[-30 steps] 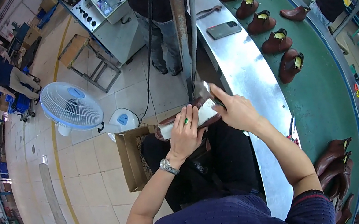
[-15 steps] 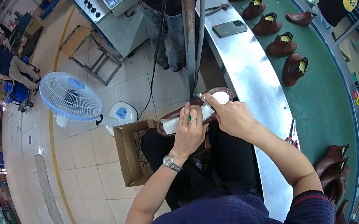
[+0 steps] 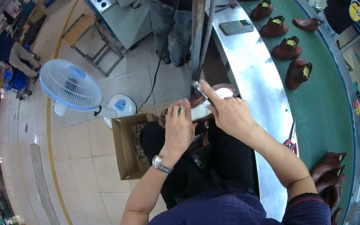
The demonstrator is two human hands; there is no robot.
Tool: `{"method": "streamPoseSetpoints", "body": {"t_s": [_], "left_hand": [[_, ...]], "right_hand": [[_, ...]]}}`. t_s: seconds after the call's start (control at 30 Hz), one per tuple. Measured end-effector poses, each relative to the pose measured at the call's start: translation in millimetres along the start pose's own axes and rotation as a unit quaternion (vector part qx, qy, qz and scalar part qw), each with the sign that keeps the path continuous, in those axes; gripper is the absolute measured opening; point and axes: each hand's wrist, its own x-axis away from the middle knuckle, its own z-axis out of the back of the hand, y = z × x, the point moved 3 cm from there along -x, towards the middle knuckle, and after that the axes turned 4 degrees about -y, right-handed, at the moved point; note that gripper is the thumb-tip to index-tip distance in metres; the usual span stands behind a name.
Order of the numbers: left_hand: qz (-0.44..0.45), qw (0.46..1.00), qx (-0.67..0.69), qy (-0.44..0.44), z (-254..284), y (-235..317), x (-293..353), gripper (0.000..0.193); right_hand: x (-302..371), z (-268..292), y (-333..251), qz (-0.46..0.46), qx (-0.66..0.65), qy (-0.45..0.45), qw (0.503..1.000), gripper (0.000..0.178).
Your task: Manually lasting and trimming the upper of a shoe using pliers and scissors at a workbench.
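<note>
Reddish-brown leather edges a long shoe with a white strip along its upward face [image 3: 200,111], held at a slant just above the person's black-trousered lap [image 3: 200,163]. The left hand [image 3: 179,129] lies over the shoe's nearer end, its fingers bent across the white surface; how firmly it grips I cannot tell. It wears a green-stoned ring [image 3: 179,111], with a silver metal wristwatch [image 3: 162,164] below. The right hand [image 3: 235,115] is closed around a small shiny metal tool [image 3: 199,87] (mostly hidden by the fingers), near the shoe's far end.

Beside the left knee, an open brown cardboard box [image 3: 119,150] holds a thin, dark tangle. A white-and-blue caged fan [image 3: 71,86] stands farther left.

To the right curves a shiny metal bench [image 3: 262,78], bearing a dark flat phone [image 3: 236,27] and, near the right forearm, a red-handled tool [image 3: 292,143]. Beyond it, reddish-brown ankle boots with yellow stuffing [image 3: 296,76] stand in a row on a green belt [image 3: 315,116]; more brown leather boots [image 3: 330,170] lie heaped together nearer the person. Past the rusty metal post [image 3: 198,25], a co-worker in grey-blue jeans [image 3: 164,21] stands.
</note>
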Motion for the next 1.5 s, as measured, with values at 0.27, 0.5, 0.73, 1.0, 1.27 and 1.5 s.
{"method": "streamPoseSetpoints", "body": {"t_s": [0.27,0.5,0.73,1.0,1.27,1.5], "left_hand": [[-0.049,0.995,-0.053,0.069,-16.5,-1.0,12.8,0.061],[-0.045,0.995,0.001,0.087,-14.4,-5.1,15.5,0.068],[0.046,0.998,-0.027,-0.016,24.5,-21.3,16.4,0.072],[0.031,0.998,0.049,0.034,16.2,-22.6,25.2,0.073],[0.084,0.974,0.21,-0.012,23.4,-34.1,37.1,0.087],[0.262,0.818,0.512,0.005,13.3,0.1,116.0,0.119]], "right_hand": [[-5.8,-15.2,-12.0,0.045,0.083,-0.046,0.994,0.078],[-3.7,-32.3,-16.7,0.012,0.059,-0.056,0.997,0.079],[-4.1,-30.8,-32.3,-0.001,-0.035,0.004,0.999,0.072],[-6.1,-40.2,-39.6,0.008,-0.077,0.014,0.997,0.073],[-26.2,-14.5,0.8,0.015,-0.012,0.055,0.998,0.05],[37.7,-13.6,-1.8,-0.016,-0.148,-0.161,0.976,0.054]]}}
